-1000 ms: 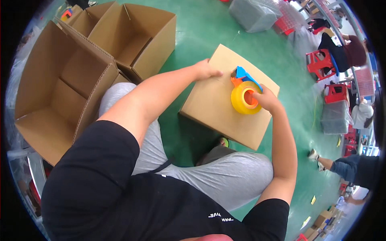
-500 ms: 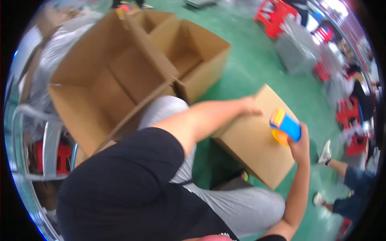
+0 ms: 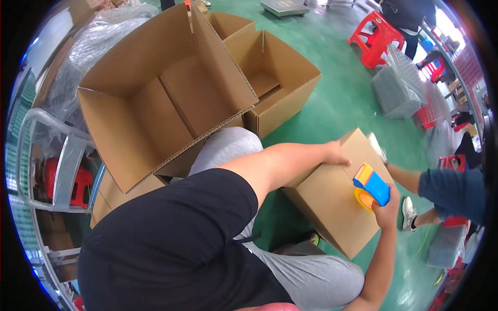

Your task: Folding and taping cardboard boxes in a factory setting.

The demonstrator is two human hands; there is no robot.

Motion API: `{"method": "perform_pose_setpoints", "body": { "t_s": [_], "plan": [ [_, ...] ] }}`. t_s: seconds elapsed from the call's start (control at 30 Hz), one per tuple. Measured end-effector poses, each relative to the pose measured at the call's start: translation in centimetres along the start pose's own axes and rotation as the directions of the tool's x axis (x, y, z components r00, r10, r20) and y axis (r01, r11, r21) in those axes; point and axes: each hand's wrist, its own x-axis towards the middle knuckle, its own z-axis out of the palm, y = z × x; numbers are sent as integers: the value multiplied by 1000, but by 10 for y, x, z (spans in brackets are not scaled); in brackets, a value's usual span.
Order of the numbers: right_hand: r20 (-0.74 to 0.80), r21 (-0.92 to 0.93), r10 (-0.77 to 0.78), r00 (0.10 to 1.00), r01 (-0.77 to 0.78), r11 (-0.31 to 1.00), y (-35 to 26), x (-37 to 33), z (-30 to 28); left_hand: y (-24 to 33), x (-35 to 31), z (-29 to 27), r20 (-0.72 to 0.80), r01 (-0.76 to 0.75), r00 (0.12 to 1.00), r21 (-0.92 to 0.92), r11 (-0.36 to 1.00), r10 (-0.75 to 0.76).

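Note:
A closed cardboard box (image 3: 332, 207) stands tilted in front of my knees. My left hand (image 3: 337, 154) is closed over its upper left edge, a digit pressed on the top face and the others partly hidden. In my right hand (image 3: 386, 210) is a blue tape dispenser (image 3: 374, 187) with an orange-yellow front and a yellow roll below it. I hold it at the right part of the box's top face. Whether the tape touches the cardboard, I cannot tell.
Large open cartons (image 3: 171, 98) stand at the left, beside my knee. A metal trolley frame (image 3: 65, 171) is at the far left. Across the green floor are red stools (image 3: 376, 39) and a plastic-wrapped stack (image 3: 397, 88). Another person's leg (image 3: 446, 189) passes close to the box's right side.
My left hand has come down onto the box's edge. The tape dispenser remains in my right hand over the box. The other person has stepped closer to the box.

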Motion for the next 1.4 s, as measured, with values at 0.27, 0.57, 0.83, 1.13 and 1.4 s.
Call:
{"method": "perform_pose_setpoints", "body": {
  "t_s": [0.27,0.57,0.83,1.13,1.4],
  "plan": [
    [-69,-17,-13,998,11,1000,35,-2,4,20,-11,4,-253,-181,916,434,883,312],
    [-34,15,109,993,-109,994,38,-11,-14,107,-48,28,513,403,843,-400,823,-163],
    [3,-8,183,983,-182,983,1,-24,-20,116,-60,56,47,258,965,-364,895,-259],
    [-27,-43,137,990,-138,990,-18,-16,-11,115,-80,28,-138,96,984,-101,990,-110],
    [-25,-37,104,994,-105,994,-6,-16,-15,106,-67,19,166,207,976,-475,855,-143]
  ]
}}
